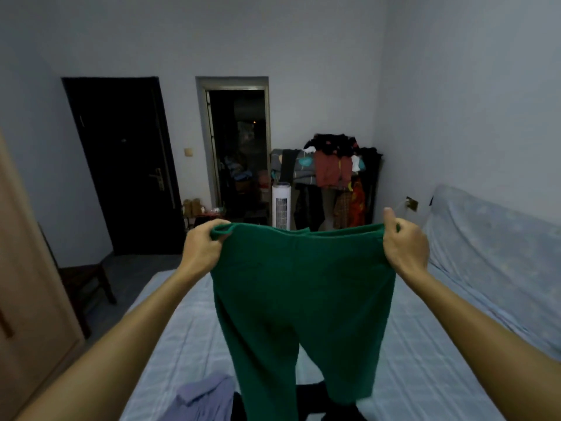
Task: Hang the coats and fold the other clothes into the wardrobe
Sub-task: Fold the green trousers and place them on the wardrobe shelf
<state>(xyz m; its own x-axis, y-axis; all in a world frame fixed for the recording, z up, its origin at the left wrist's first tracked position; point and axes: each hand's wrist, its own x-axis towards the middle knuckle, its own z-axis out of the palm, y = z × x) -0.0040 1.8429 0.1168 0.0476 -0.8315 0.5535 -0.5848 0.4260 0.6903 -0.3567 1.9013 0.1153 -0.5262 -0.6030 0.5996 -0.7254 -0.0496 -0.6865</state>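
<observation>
A pair of green trousers [300, 299] hangs spread in front of me above the bed [425, 360], legs dangling down. My left hand [202, 249] grips the left end of the waistband. My right hand [405, 246] grips the right end, thumb up. On the bed near the bottom edge lie a lilac garment [203, 396] and a dark garment [306, 399], partly hidden behind the trouser legs. A light wooden wardrobe door [27, 299] stands at the far left.
A dark wooden chair [85, 287] stands between the wardrobe and the bed. At the back are a black door [121, 165], an open doorway [239, 153], a white tower fan [281, 205] and a rack piled with clothes [337, 177].
</observation>
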